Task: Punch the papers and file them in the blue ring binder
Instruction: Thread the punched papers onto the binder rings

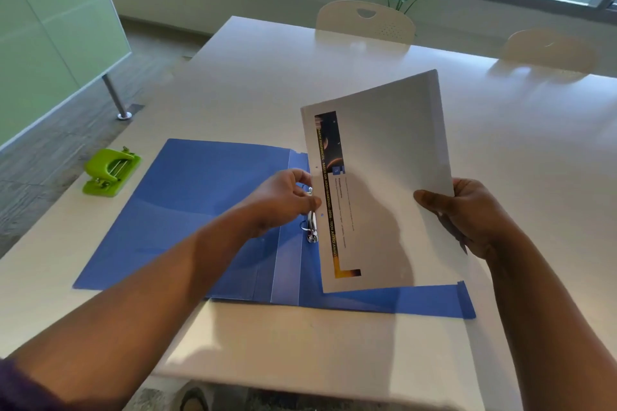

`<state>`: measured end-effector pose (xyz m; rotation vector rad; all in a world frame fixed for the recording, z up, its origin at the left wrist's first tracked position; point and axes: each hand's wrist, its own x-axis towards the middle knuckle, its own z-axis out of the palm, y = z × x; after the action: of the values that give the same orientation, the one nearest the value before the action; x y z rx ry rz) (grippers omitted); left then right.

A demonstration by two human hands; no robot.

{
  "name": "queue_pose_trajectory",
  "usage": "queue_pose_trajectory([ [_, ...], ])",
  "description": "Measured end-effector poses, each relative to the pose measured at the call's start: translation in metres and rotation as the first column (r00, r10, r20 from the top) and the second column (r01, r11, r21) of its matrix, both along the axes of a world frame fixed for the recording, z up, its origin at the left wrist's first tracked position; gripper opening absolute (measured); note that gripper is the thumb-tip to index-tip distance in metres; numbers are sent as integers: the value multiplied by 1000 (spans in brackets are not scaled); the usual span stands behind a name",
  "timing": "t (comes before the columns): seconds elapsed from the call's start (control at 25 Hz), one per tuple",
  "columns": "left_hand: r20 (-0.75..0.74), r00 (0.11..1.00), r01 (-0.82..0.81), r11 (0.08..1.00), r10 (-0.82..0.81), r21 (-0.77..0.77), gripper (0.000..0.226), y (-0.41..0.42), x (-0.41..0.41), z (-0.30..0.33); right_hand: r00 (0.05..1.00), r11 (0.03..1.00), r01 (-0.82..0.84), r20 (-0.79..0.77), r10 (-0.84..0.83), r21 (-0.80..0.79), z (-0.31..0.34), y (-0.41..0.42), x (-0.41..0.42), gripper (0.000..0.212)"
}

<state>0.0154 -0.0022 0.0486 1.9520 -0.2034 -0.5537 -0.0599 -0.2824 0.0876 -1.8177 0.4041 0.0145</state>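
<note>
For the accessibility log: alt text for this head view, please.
A person's right hand holds punched papers tilted over an open blue binder on a white table, while the left hand pinches their punched edge at the metal rings. A green hole punch sits to the left.

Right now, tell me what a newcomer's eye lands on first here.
The papers, held tilted in the right hand above the open blue ring binder at table centre. The left hand is at the binder's metal rings. A green hole punch sits at the table's left edge.
</note>
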Motion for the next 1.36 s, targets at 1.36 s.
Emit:
queue_pose_trajectory([
  [1.36,-9,989,-145,989,145,-30,11,-24,47,-10,993,999,-22,-118,18,-33,4,0,1,4],
])
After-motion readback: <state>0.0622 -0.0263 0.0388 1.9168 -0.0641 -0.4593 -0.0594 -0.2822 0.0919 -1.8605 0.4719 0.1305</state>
